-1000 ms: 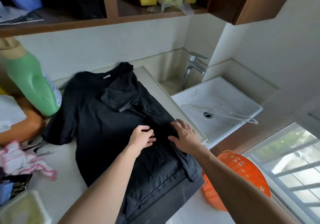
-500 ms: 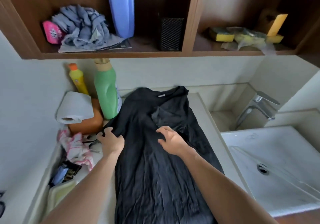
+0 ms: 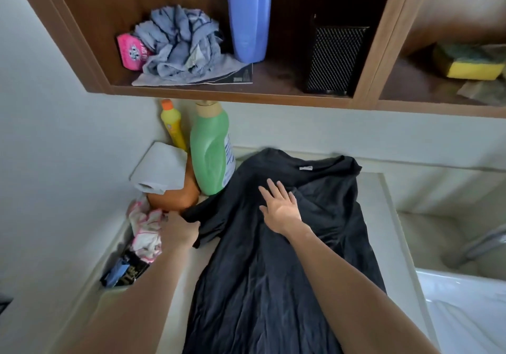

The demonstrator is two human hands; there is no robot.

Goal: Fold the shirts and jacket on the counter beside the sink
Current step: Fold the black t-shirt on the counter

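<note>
A black shirt [image 3: 273, 271] lies spread lengthwise on the pale counter [image 3: 383, 216], collar with a white tag at the far end. Its right sleeve is folded in over the chest. My left hand [image 3: 179, 230] grips the left sleeve at the shirt's left edge, next to the pink cloth. My right hand [image 3: 279, 206] lies flat with fingers spread on the chest of the shirt, below the collar. No jacket or other shirt is distinguishable in view.
A green bottle [image 3: 210, 148], a yellow bottle [image 3: 171, 123], a paper roll [image 3: 158, 167] on an orange tub and a pink-white cloth [image 3: 145, 230] crowd the counter's left. The white sink [image 3: 465, 307] lies right. A wooden shelf [image 3: 232, 93] hangs overhead.
The view swung left and up from the sink. My left hand moved left and took hold of the left sleeve. My right hand slid up the shirt toward the collar and flattened.
</note>
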